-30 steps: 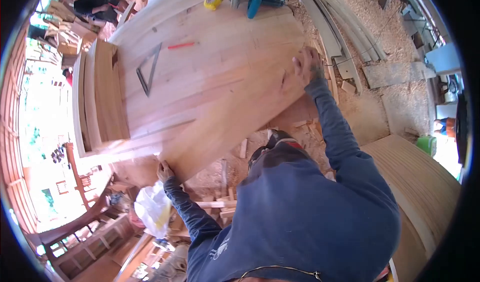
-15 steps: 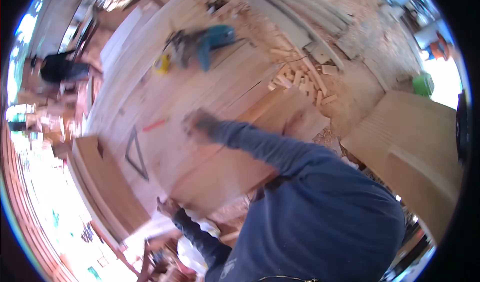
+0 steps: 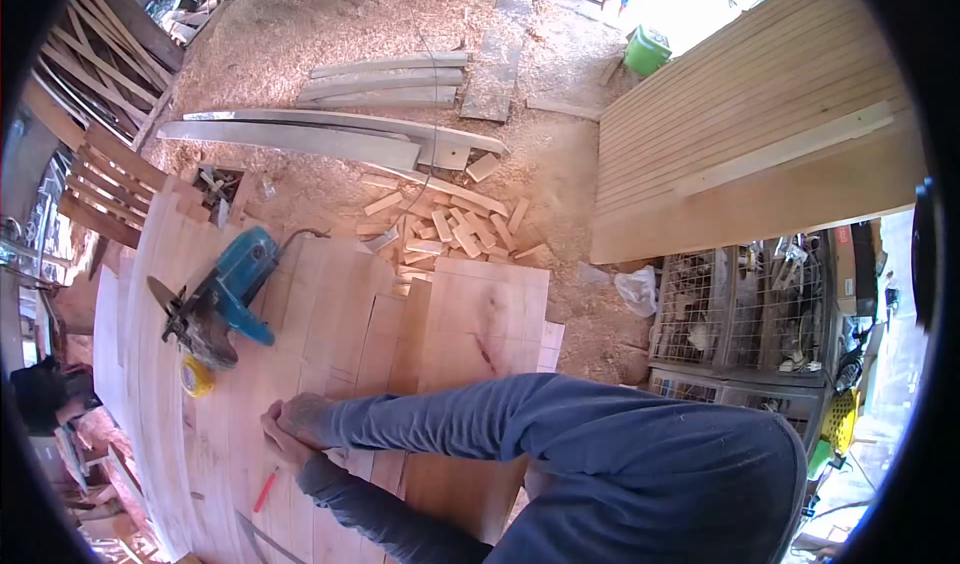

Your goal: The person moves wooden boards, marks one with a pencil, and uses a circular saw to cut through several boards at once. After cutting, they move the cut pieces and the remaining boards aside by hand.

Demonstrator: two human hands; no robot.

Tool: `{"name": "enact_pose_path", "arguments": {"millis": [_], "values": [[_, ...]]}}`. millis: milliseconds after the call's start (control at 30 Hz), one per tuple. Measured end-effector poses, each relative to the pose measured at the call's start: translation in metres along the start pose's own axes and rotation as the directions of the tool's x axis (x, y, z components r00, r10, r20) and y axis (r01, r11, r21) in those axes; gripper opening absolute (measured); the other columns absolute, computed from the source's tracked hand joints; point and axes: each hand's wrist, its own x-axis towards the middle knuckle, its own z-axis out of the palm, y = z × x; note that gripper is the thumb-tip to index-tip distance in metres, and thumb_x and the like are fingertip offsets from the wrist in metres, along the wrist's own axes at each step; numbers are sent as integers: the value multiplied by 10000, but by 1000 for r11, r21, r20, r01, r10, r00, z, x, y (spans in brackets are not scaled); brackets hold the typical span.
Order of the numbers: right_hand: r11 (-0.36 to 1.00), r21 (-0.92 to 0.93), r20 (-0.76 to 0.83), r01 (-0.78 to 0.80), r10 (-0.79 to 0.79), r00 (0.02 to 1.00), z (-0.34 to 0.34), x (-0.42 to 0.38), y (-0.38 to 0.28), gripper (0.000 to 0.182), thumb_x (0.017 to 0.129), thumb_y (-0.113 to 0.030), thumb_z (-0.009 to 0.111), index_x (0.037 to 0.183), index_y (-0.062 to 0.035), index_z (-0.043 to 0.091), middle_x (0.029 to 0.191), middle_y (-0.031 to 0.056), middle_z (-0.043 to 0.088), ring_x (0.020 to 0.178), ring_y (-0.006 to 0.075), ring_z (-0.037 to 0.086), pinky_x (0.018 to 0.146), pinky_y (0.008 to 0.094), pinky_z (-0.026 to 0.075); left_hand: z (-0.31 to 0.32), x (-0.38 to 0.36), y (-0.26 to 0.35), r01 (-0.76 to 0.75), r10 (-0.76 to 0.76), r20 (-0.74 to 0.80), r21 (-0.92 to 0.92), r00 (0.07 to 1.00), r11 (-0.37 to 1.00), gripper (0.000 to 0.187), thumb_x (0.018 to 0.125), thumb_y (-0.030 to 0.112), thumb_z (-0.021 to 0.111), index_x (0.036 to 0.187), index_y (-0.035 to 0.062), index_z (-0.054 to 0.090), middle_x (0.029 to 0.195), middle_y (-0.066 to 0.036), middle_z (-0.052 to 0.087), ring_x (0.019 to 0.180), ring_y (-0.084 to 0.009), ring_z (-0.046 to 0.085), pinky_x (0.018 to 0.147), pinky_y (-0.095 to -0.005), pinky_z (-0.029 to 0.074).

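My right hand [image 3: 306, 418] and my left hand [image 3: 284, 442] meet over the wooden boards [image 3: 335, 279], touching each other. Both have their fingers bent in; whatever lies between them, if anything, is hidden. A red pencil [image 3: 266, 489] rests on the boards just below my hands, beside a dark triangular square [image 3: 262, 536] partly cut off by the view. Above and left of my hands lies a teal circular saw [image 3: 238, 282], its blade toward the left. A yellow tape measure [image 3: 197, 376] sits close to the saw.
Wood offcuts [image 3: 465, 229] are heaped beyond the boards, near long planks [image 3: 300, 139] on sawdust. A large slatted panel [image 3: 750, 134] and a wire cage [image 3: 740, 309] stand at right. A green container [image 3: 647, 52] is farther back. Another person in dark clothing [image 3: 45, 394] is at left.
My hands were apart, the left near the boards' edge and the right spread over them; now they have come together. The view has turned, showing more of the floor and panel.
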Motion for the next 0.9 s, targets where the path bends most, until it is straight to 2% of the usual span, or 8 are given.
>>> {"name": "enact_pose_path", "arguments": {"millis": [67,233,333,533,667,767,833,900], "values": [[996,-73,89,45,-39,995,-2,11,0,282,860,-278,663,1031,-56,698,958,181,746,906,383,733,790,492,572,-3,-4,0,66,-67,-30,-34,997,997,668,1048,520,405,1107,-71,712,1059,-186,722,986,-283,675,908,-402,534],[995,-36,45,94,-92,995,9,14,7,278,853,-271,668,1036,-64,696,957,155,747,933,363,731,803,479,573,-3,-5,0,106,-105,-82,4,991,994,651,1051,507,416,1116,-72,705,1059,-182,718,979,-277,674,889,-396,538],[996,-48,50,79,-76,996,12,16,7,280,860,-273,665,1054,-73,697,978,145,747,949,352,729,814,475,572,-5,-2,-2,119,-120,-40,-19,992,993,645,1058,500,410,1117,-71,705,1055,-186,717,972,-274,672,888,-390,537],[992,-40,47,116,-114,992,8,12,8,319,862,-301,678,1094,-82,691,1037,136,748,979,349,731,832,470,576,-3,-5,-7,75,-80,-79,-60,994,995,617,1065,467,409,1091,-72,707,1038,-189,714,958,-272,668,878,-394,534],[990,-1,55,143,-142,988,4,13,7,370,864,-314,682,1152,-82,670,1055,147,750,1004,350,731,845,477,576,-3,-3,-2,84,-82,-104,10,991,996,622,1065,468,411,1078,-76,712,1040,-198,715,964,-269,669,880,-394,533],[989,-131,128,67,-50,990,5,16,3,407,857,-316,695,1190,-86,657,1066,161,751,1012,361,730,853,489,574,-1,-9,1,44,-34,-129,79,991,996,631,1065,474,410,1074,-79,713,1035,-201,715,965,-271,670,883,-396,532],[991,-112,133,75,-60,989,3,15,4,415,854,-315,701,1194,-82,653,1068,172,750,1015,370,728,862,491,572,1,-12,7,-2,22,-144,139,989,990,636,1065,478,410,1075,-81,713,1030,-202,716,964,-275,669,885,-399,531],[991,-92,139,98,-85,987,-2,12,2,422,852,-316,707,1197,-81,649,1073,177,749,1019,375,727,869,488,571,0,-11,4,22,-9,-128,93,992,995,636,1064,477,409,1073,-81,713,1025,-205,716,964,-279,668,889,-403,529]]}}
